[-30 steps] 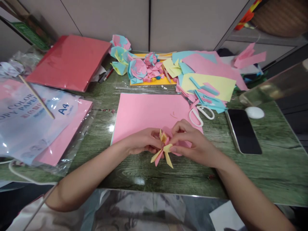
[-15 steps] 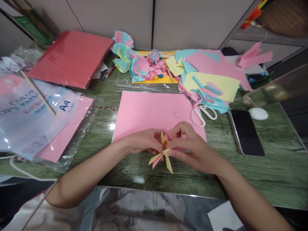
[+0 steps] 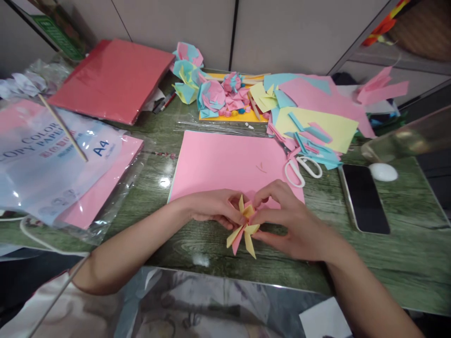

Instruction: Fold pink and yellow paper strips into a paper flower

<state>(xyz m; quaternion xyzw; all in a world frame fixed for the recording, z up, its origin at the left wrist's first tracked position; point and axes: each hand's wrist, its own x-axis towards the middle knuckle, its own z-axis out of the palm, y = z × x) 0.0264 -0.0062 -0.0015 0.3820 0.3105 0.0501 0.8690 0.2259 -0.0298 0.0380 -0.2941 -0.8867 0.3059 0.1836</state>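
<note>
Both of my hands meet over the near edge of a pink paper sheet (image 3: 225, 162) on the green table. Between them is a small folded paper piece (image 3: 244, 224) of yellow and pink strips, its pointed ends fanning down and up. My left hand (image 3: 211, 210) pinches it from the left with closed fingers. My right hand (image 3: 292, 220) grips it from the right, thumb and forefinger pressed on the strips.
White scissors (image 3: 299, 170) lie just beyond my right hand, then a black phone (image 3: 365, 197) and a white oval object (image 3: 383, 172). Paper scraps (image 3: 310, 122), crumpled paper flowers (image 3: 211, 91), a red paper pack (image 3: 116, 80) and an A4 colour-paper bag (image 3: 52, 164) fill the back and left.
The hands stay on the folded piece and have shifted slightly right with the view. The strips have been turned a little between the fingers.
</note>
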